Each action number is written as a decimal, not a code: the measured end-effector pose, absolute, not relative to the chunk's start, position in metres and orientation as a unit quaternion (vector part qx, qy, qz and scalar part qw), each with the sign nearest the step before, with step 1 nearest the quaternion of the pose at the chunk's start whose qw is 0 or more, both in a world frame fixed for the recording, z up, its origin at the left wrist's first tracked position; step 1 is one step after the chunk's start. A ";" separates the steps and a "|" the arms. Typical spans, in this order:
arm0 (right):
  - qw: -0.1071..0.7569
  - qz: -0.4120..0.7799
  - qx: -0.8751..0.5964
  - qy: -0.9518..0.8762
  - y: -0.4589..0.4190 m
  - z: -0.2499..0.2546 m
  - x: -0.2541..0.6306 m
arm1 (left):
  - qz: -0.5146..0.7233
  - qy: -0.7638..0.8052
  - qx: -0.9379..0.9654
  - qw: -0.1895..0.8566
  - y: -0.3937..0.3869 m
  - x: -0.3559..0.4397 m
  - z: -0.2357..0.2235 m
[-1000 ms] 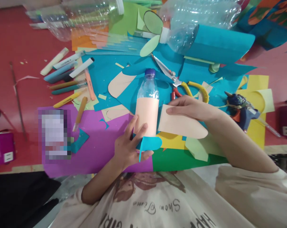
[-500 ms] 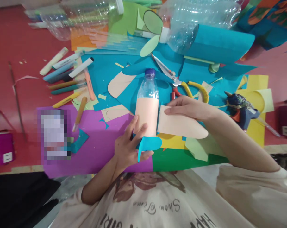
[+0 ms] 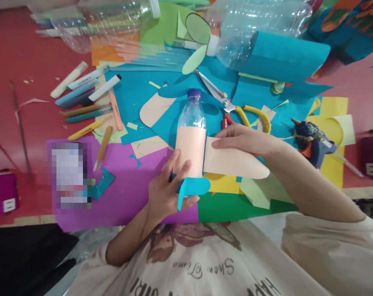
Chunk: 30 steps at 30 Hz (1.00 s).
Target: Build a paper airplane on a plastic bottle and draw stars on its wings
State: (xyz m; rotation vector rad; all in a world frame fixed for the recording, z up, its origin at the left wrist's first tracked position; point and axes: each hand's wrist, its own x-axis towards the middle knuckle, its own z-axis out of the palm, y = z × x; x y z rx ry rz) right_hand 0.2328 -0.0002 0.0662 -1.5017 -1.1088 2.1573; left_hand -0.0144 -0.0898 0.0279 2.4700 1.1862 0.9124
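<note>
A clear plastic bottle [image 3: 191,119] with a purple cap lies cap-away in front of me, wrapped in a peach paper band. My left hand [image 3: 169,187] grips its lower end, fingers curled round the band. Blue paper fins [image 3: 195,186] stick out at that end, one of them upright. Between the thumb and fingers of my right hand [image 3: 235,139] is a peach paper wing [image 3: 235,160] with a rounded outer end. Its straight edge sits against or very close to the bottle's right side; whether they touch I cannot tell.
Open scissors [image 3: 228,102] lie just beyond my right hand. A glue gun [image 3: 317,142] rests on the right. Several markers [image 3: 93,90] lie at the left, above a blurred phone-like object [image 3: 69,174]. Large clear bottles [image 3: 260,20] stretch along the back, among coloured paper sheets and scraps.
The peach wing has shifted slightly left, narrowing the gap to the bottle. My left hand and the bottle have hardly moved.
</note>
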 end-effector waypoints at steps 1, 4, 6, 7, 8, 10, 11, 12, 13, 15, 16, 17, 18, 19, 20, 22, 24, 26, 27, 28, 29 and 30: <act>0.145 0.749 -0.519 -0.387 0.000 0.066 0.233 | 0.313 0.407 0.849 0.126 -0.090 -0.015 0.028; 0.146 0.749 -0.514 -0.392 -0.001 0.065 0.234 | 0.313 0.406 0.849 0.125 -0.090 -0.015 0.027; 0.145 0.751 -0.513 -0.390 -0.002 0.066 0.233 | 0.316 0.406 0.848 0.127 -0.090 -0.015 0.027; 0.144 0.753 -0.512 -0.388 -0.002 0.066 0.233 | 0.318 0.406 0.847 0.127 -0.089 -0.015 0.027; 0.140 0.755 -0.510 -0.386 -0.002 0.067 0.232 | 0.319 0.406 0.846 0.128 -0.089 -0.014 0.028; 0.133 0.755 -0.515 -0.384 -0.003 0.068 0.230 | 0.321 0.406 0.846 0.130 -0.089 -0.014 0.029; 0.137 0.748 -0.526 -0.381 -0.003 0.069 0.230 | 0.320 0.407 0.846 0.130 -0.089 -0.014 0.029; 0.146 0.739 -0.543 -0.372 -0.004 0.070 0.230 | 0.320 0.408 0.846 0.128 -0.089 -0.014 0.029; 0.161 0.730 -0.562 -0.354 -0.005 0.070 0.231 | 0.318 0.408 0.846 0.126 -0.089 -0.014 0.029; 0.191 0.727 -0.595 -0.284 -0.007 0.072 0.234 | 0.315 0.411 0.847 0.123 -0.089 -0.015 0.028; 0.199 0.734 -0.602 -0.244 -0.009 0.074 0.236 | 0.315 0.411 0.846 0.122 -0.089 -0.015 0.028; 0.207 0.741 -0.605 -0.207 -0.012 0.075 0.238 | 0.316 0.412 0.846 0.122 -0.089 -0.015 0.028; 0.219 0.746 -0.604 -0.177 -0.016 0.076 0.239 | 0.317 0.410 0.847 0.120 -0.089 -0.015 0.027; 0.237 0.746 -0.602 -0.157 -0.021 0.077 0.240 | 0.318 0.410 0.847 0.118 -0.089 -0.015 0.027; 0.267 0.743 -0.598 -0.139 -0.027 0.077 0.239 | 0.318 0.408 0.848 0.116 -0.089 -0.014 0.028; 0.314 0.749 -0.575 -0.103 -0.043 0.076 0.235 | 0.315 0.409 0.849 0.115 -0.088 -0.014 0.029; 0.340 0.757 -0.549 -0.097 -0.061 0.072 0.229 | 0.310 0.411 0.848 0.120 -0.088 -0.014 0.031; 0.356 0.763 -0.521 -0.141 -0.077 0.064 0.223 | 0.306 0.412 0.849 0.125 -0.088 -0.014 0.033; 0.351 0.762 -0.512 -0.184 -0.084 0.060 0.220 | 0.305 0.411 0.850 0.125 -0.088 -0.013 0.033; 0.354 0.742 -0.517 -0.239 -0.089 0.056 0.218 | 0.307 0.410 0.850 0.123 -0.088 -0.013 0.033; 0.354 0.720 -0.524 -0.285 -0.092 0.052 0.217 | 0.310 0.410 0.849 0.121 -0.089 -0.014 0.032; 0.352 0.705 -0.530 -0.314 -0.094 0.049 0.216 | 0.313 0.410 0.848 0.120 -0.089 -0.014 0.031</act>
